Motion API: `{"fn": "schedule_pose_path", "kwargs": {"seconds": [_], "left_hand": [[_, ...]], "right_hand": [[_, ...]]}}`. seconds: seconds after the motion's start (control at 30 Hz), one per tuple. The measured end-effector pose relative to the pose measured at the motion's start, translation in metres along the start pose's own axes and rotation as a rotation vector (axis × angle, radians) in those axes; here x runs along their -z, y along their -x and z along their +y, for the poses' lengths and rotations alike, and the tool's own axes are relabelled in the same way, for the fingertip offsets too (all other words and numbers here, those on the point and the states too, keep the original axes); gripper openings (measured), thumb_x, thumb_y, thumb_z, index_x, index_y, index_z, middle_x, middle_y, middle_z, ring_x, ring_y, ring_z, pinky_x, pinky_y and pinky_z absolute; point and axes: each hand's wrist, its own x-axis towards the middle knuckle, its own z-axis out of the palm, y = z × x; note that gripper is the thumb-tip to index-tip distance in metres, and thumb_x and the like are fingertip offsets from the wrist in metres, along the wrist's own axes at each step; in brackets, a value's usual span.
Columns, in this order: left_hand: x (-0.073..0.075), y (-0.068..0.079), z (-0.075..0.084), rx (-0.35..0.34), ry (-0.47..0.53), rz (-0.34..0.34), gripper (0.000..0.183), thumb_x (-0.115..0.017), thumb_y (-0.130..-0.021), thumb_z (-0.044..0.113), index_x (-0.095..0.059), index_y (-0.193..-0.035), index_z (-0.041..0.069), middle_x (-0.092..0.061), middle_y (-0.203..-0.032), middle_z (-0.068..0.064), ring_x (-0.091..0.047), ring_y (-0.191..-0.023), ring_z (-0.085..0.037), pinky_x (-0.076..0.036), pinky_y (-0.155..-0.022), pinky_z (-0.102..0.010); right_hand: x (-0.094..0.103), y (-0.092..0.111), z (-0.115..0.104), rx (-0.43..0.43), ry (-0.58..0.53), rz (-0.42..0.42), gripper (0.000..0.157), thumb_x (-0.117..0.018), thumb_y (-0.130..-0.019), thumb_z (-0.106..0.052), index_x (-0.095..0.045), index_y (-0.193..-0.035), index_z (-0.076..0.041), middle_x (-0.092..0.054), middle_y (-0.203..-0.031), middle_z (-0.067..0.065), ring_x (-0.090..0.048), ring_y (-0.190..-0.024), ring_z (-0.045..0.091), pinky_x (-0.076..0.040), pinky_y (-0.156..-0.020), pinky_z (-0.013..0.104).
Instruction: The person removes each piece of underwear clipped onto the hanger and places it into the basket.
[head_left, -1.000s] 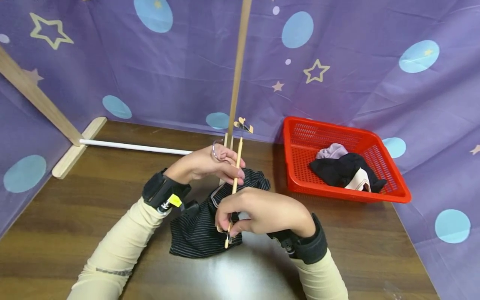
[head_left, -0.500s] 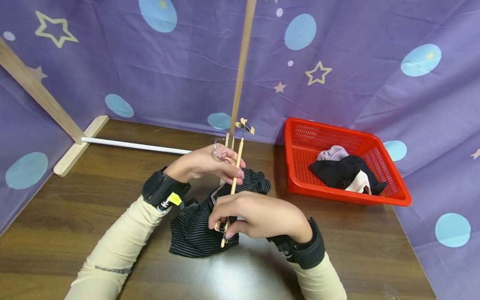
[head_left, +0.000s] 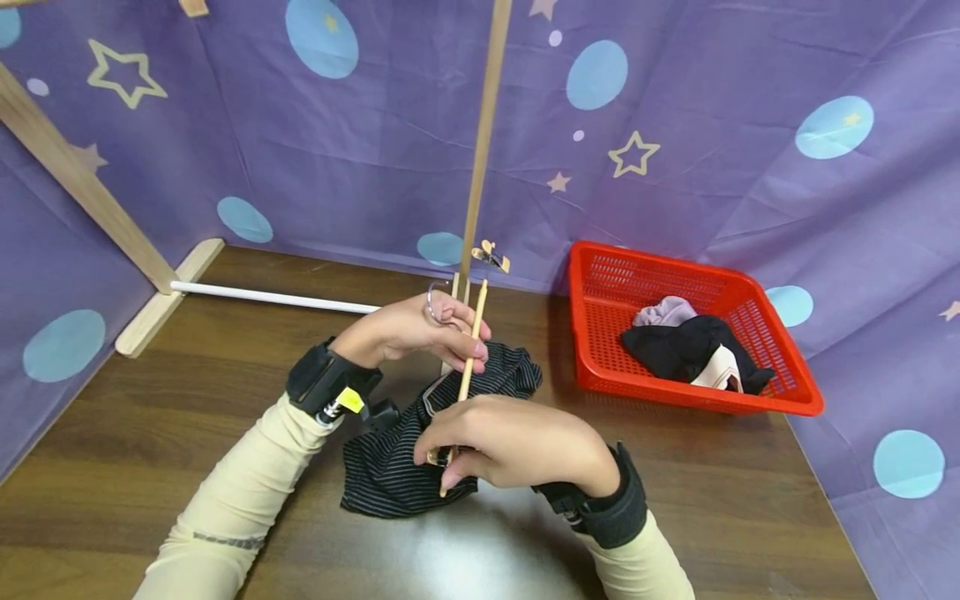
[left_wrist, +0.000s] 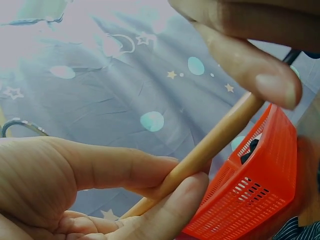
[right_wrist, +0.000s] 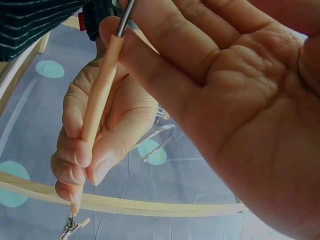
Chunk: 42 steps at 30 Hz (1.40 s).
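Observation:
A wooden clip hanger (head_left: 478,310) is held up over a black garment with pale stripes (head_left: 401,467), which lies crumpled on the table. My left hand (head_left: 420,329) pinches the hanger's wooden bar between thumb and fingers, and the metal hook (head_left: 430,304) shows by that hand. At the near end, my right hand (head_left: 517,437) pinches a clip (head_left: 441,456), partly hidden by its fingers. Another clip (head_left: 491,257) sits at the far end. In the right wrist view, a metal rod (right_wrist: 126,19) extends from the wooden bar (right_wrist: 99,95).
A red basket (head_left: 592,371) at the right holds a black cloth (head_left: 667,343), a lilac scrunchie-like cloth (head_left: 666,312) and a cream piece (head_left: 717,368). Behind stand a wooden post (head_left: 486,125) and a white rod (head_left: 277,296) low on a wooden frame (head_left: 135,321).
My right hand has shifted slightly left and toward me at the hanger's near end, with the clip at its fingertips. The left hand keeps its hold; the head view has tilted slightly.

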Motion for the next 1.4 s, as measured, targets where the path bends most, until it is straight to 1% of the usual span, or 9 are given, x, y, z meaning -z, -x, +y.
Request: {"fn": "schedule_pose_path", "kwargs": {"seconds": [0.07, 0.2, 0.33, 0.5, 0.6, 0.8, 1.0, 1.2, 1.4], "left_hand": [[-0.001, 0.001, 0.0, -0.001, 0.012, 0.005, 0.018, -0.066, -0.092, -0.004, -0.063, -0.11, -0.006, -0.075, -0.086, -0.005, -0.075, -0.082, -0.016, -0.063, -0.079, -0.032], [-0.002, 0.003, 0.0, -0.006, 0.023, 0.01, 0.018, -0.066, -0.092, -0.004, -0.064, -0.11, -0.006, -0.075, -0.086, -0.005, -0.075, -0.082, -0.017, -0.063, -0.078, -0.032], [-0.002, 0.003, 0.0, -0.016, 0.024, 0.005, 0.019, -0.066, -0.092, -0.004, -0.064, -0.111, -0.006, -0.075, -0.086, -0.005, -0.075, -0.083, -0.016, -0.063, -0.08, -0.032], [-0.002, 0.004, 0.001, -0.021, 0.012, 0.001, 0.02, -0.066, -0.092, -0.003, -0.063, -0.111, -0.006, -0.076, -0.087, -0.005, -0.075, -0.083, -0.016, -0.063, -0.079, -0.032], [-0.002, 0.005, 0.002, -0.023, -0.006, -0.006, 0.021, -0.066, -0.093, -0.002, -0.062, -0.113, -0.007, -0.076, -0.088, -0.005, -0.075, -0.084, -0.016, -0.063, -0.08, -0.032], [-0.002, 0.006, 0.003, -0.036, -0.029, -0.017, 0.023, -0.065, -0.093, 0.0, -0.06, -0.114, -0.008, -0.075, -0.088, -0.005, -0.075, -0.085, -0.015, -0.063, -0.081, -0.031], [-0.002, 0.008, 0.004, -0.039, -0.019, -0.007, 0.022, -0.066, -0.093, -0.001, -0.063, -0.113, -0.006, -0.076, -0.086, -0.004, -0.074, -0.082, -0.014, -0.063, -0.078, -0.031], [0.0, 0.01, 0.005, -0.05, -0.003, -0.003, 0.026, -0.066, -0.092, 0.001, -0.063, -0.116, -0.007, -0.076, -0.088, -0.005, -0.075, -0.083, -0.014, -0.063, -0.081, -0.036], [0.003, 0.008, 0.005, -0.083, -0.031, -0.014, 0.033, -0.066, -0.093, 0.004, -0.06, -0.122, -0.008, -0.076, -0.093, -0.008, -0.074, -0.086, -0.014, -0.062, -0.085, -0.037]], "right_hand": [[0.0, -0.001, 0.001, 0.022, -0.018, 0.014, 0.019, -0.073, -0.093, -0.015, -0.07, -0.111, -0.009, -0.07, -0.102, -0.005, -0.059, -0.088, 0.0, -0.049, -0.085, 0.013], [0.0, -0.002, 0.001, 0.026, -0.039, 0.033, 0.017, -0.075, -0.09, -0.014, -0.07, -0.106, -0.01, -0.069, -0.094, -0.006, -0.056, -0.084, 0.001, -0.047, -0.08, 0.013], [0.0, -0.002, 0.0, 0.023, -0.046, 0.042, 0.016, -0.076, -0.089, -0.013, -0.069, -0.104, -0.011, -0.068, -0.091, -0.004, -0.054, -0.081, 0.002, -0.046, -0.077, 0.014], [0.0, -0.002, 0.0, 0.038, -0.03, 0.05, 0.015, -0.076, -0.089, -0.013, -0.069, -0.103, -0.011, -0.067, -0.091, -0.007, -0.054, -0.08, -0.001, -0.045, -0.076, 0.011], [-0.001, -0.004, 0.0, 0.049, -0.019, 0.041, 0.014, -0.074, -0.091, -0.013, -0.071, -0.106, -0.012, -0.069, -0.095, -0.008, -0.056, -0.083, -0.002, -0.046, -0.08, 0.009], [-0.001, -0.005, 0.0, 0.071, -0.044, 0.028, 0.017, -0.071, -0.095, -0.013, -0.074, -0.111, -0.01, -0.075, -0.101, -0.005, -0.063, -0.093, 0.002, -0.048, -0.09, 0.012], [-0.002, -0.007, 0.001, 0.109, -0.102, 0.092, 0.011, -0.072, -0.094, -0.011, -0.074, -0.105, -0.009, -0.074, -0.099, -0.004, -0.065, -0.093, 0.008, -0.049, -0.092, 0.013], [-0.004, -0.01, 0.001, 0.156, -0.078, 0.161, 0.011, -0.072, -0.093, -0.008, -0.073, -0.103, -0.008, -0.074, -0.096, -0.003, -0.067, -0.091, 0.01, -0.05, -0.092, 0.014], [-0.005, -0.012, 0.002, 0.182, -0.056, 0.207, 0.011, -0.074, -0.091, -0.005, -0.075, -0.102, -0.007, -0.075, -0.095, -0.002, -0.067, -0.089, 0.007, -0.05, -0.089, 0.012]]}}
